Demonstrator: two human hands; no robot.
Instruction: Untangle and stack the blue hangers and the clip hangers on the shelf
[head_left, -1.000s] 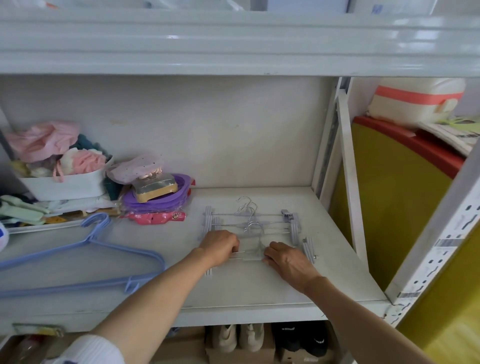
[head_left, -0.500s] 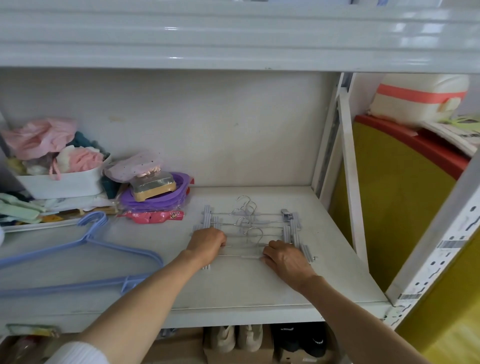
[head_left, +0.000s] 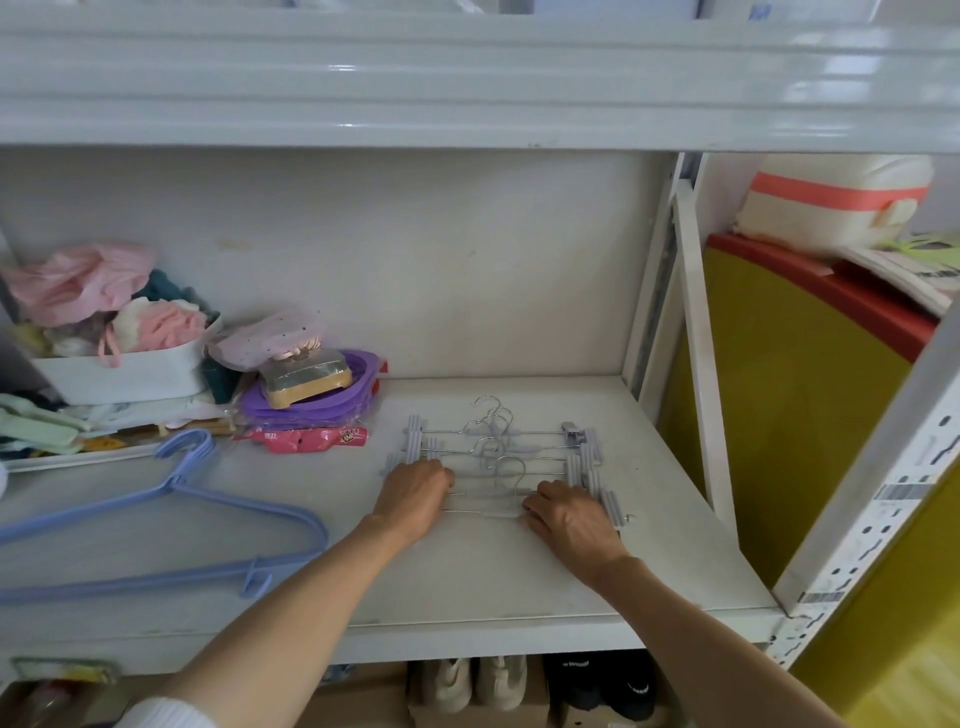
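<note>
Your left hand has slid the nearest bar back toward the clip hangers at frame centre. Both hands, the right too, press down flat, fingers together; square the clips evenly.

It was a home storage spot: a white metal shelf held soft clothes in a white bin, with shoes at the frame's bottom.

Soft, even daylight throughout; source itself out of view. Bright streaks of glare along glossy upper shelf edge, strongest toward right. Faint, diffuse shadows under hangers and both forearms on lower shelf. Wide-angle bowing of straight lines near top and right edges, white upright leaning steeply. Centre reasonably sharp; bottom corners smeared and soft. Shoes below shelf dim, in shade. Colours slightly washed out.
</note>
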